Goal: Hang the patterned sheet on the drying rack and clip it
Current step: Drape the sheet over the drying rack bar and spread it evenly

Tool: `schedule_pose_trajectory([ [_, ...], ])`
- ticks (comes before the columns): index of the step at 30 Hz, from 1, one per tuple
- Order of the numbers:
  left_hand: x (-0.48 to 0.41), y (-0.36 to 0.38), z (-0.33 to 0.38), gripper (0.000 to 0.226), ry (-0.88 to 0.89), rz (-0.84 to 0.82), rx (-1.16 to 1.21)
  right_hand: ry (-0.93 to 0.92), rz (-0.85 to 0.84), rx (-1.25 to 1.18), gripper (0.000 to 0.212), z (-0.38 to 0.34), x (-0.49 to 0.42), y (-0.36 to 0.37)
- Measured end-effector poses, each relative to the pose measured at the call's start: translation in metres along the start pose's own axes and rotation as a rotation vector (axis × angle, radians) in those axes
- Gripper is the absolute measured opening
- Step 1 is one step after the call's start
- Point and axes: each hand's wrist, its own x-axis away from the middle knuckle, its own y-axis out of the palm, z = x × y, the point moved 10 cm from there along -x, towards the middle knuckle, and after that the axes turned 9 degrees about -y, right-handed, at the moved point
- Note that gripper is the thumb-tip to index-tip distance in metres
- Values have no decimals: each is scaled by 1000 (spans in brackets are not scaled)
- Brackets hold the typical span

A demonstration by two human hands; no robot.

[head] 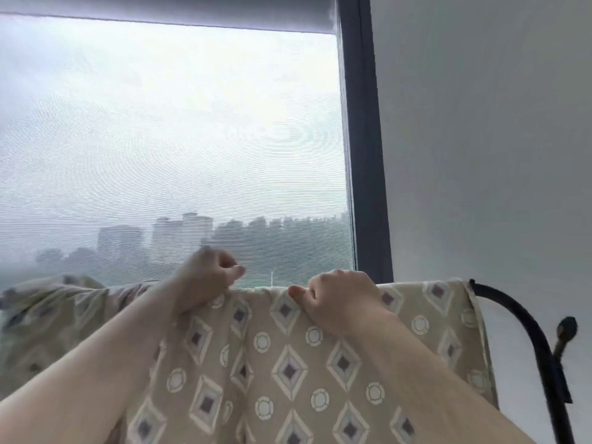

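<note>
Head view: the right hand (pixel 336 299) grips the patterned sheet (pixel 288 363) at its top fold, fingers curled over the line where the cloth bends across the drying rack (pixel 525 322). The left hand (pixel 208 277), just beside it, is blurred. Its fingers are curled, with thumb and forefinger together above the fold, but whether they pinch cloth or a clip cannot be told. The sheet hangs over the rack's top bar, flat toward the right end and bunched at the left. To do this step well, the person would likely use the right hand as an anchor and draw the left outward along the bar, smoothing the bunched part so the edge lies even before any clip goes on. No clip shows clearly. Beyond are a window (pixel 160 123), a roller blind (pixel 160 8) and a plain wall (pixel 480 123). No brand, label or writing can be read.
</note>
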Motion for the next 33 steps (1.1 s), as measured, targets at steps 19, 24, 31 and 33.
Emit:
schedule_pose_trajectory([
  [19,5,-85,-139,54,36,44,-542,-119,-32,-141,39,-175,-97,32],
  [24,11,-118,-177,12,152,80,-104,2,-110,-20,51,-211,-129,49],
  [31,82,-190,-327,43,-287,706,368,171,-228,-43,63,-216,-131,47],
  [33,82,-166,-350,34,-410,455,717,199,-245,-35,63,-215,-128,46],
])
